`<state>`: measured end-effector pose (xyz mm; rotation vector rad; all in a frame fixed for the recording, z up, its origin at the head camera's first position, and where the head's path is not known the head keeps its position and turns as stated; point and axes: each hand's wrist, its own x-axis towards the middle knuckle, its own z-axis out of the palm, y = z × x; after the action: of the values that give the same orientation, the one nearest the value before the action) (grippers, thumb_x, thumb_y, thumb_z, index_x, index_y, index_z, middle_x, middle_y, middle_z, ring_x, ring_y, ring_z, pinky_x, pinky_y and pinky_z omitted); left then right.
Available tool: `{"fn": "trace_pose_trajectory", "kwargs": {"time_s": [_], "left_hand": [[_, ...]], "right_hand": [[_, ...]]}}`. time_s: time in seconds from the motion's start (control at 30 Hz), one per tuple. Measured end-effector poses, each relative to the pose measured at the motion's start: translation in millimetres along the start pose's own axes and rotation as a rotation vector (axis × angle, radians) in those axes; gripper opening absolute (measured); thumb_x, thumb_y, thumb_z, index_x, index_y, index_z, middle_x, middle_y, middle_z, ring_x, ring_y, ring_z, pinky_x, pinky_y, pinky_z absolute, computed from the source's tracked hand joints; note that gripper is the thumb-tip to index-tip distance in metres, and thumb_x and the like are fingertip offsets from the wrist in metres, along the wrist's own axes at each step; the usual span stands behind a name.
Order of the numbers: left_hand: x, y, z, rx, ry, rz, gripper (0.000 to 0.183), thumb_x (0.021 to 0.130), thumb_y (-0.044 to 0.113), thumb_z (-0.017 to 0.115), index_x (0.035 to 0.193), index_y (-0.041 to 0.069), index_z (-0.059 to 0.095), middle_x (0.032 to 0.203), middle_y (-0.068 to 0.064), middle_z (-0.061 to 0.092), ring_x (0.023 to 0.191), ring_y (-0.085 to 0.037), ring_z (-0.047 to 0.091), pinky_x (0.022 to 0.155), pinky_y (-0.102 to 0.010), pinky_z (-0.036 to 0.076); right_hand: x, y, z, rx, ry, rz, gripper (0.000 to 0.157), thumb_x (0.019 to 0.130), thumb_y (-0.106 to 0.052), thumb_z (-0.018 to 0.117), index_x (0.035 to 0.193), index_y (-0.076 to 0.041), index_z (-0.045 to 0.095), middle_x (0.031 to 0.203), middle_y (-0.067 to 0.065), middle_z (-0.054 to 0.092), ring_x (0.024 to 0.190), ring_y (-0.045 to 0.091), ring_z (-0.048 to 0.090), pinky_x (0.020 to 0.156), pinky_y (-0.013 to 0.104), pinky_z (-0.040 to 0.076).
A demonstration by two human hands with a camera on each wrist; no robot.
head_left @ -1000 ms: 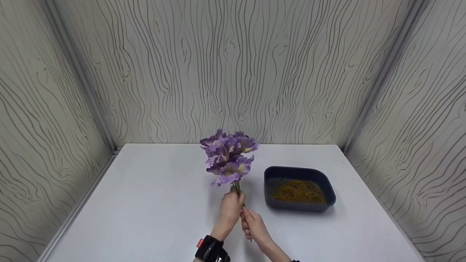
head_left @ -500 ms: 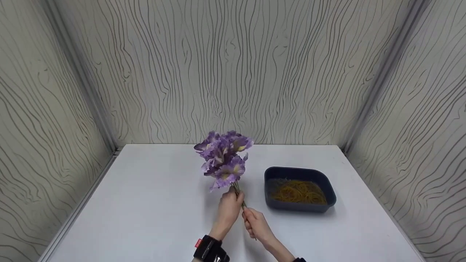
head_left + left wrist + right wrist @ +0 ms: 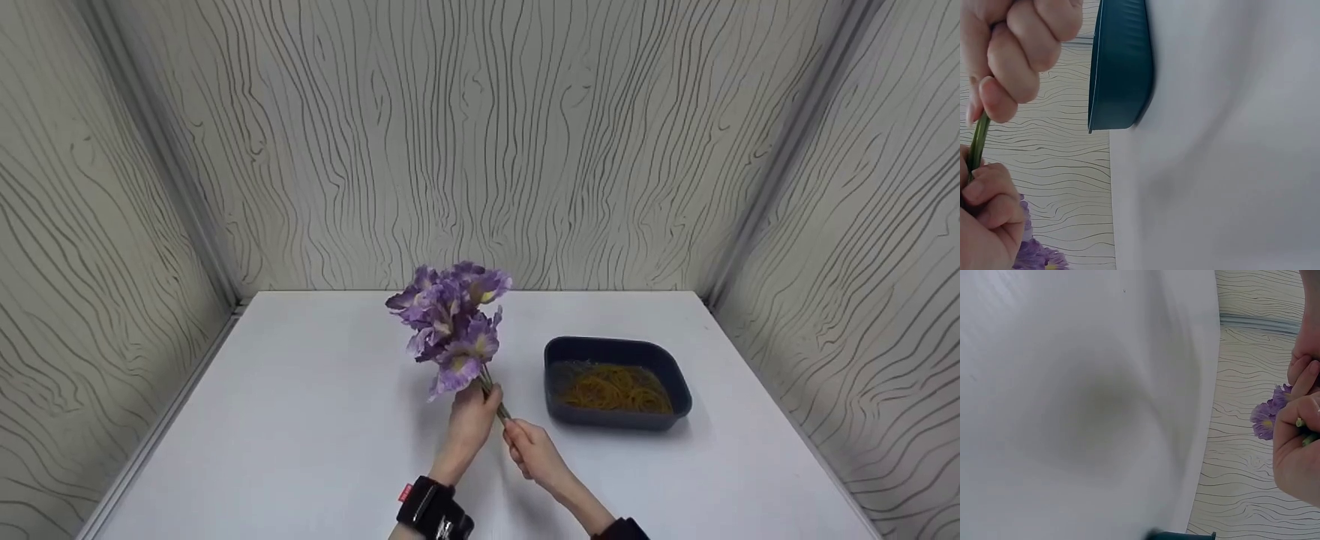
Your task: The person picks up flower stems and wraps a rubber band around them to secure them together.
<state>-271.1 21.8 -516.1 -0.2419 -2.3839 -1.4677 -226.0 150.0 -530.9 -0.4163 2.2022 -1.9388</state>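
Observation:
A bunch of purple flowers [image 3: 448, 319] with pale yellow centres leans up and to the left over the white table. Just under the blooms, my left hand [image 3: 471, 420] grips the stems, its fingers curled round them. Lower down, my right hand [image 3: 536, 454] holds the stem ends in curled fingers. A short length of green stems [image 3: 979, 140] shows between the two hands in the left wrist view. Cut stem tips [image 3: 1304, 433] peek out of the right hand in the right wrist view. Part of the blooms is hidden behind the hands in both wrist views.
To the right of the hands stands a dark blue bin [image 3: 615, 416] with many yellow-brown rubber bands [image 3: 619, 388] inside. Wood-grain patterned panels [image 3: 465, 150] enclose the white table [image 3: 315, 420] at the back and both sides.
The flower heads have shifted left and tilted further that way. My right hand has moved slightly right and up, and the stem ends no longer show below it. Both hands keep their grip.

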Motion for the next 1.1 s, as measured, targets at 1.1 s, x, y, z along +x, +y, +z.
{"fn": "trace_pose_trajectory", "kwargs": {"time_s": [1.1], "left_hand": [[3.6, 2.7, -2.2, -0.203, -0.077, -0.045, 0.020, 0.091, 0.016, 0.052, 0.077, 0.009, 0.039, 0.067, 0.003, 0.037, 0.059, -0.010, 0.036, 0.054, -0.026, 0.031]], "right_hand": [[3, -6, -25.7, -0.089, -0.175, -0.045, 0.030, 0.100, -0.017, 0.035, 0.075, -0.002, 0.045, 0.055, -0.004, 0.035, 0.042, 0.005, 0.028, 0.038, 0.019, 0.022]]}}
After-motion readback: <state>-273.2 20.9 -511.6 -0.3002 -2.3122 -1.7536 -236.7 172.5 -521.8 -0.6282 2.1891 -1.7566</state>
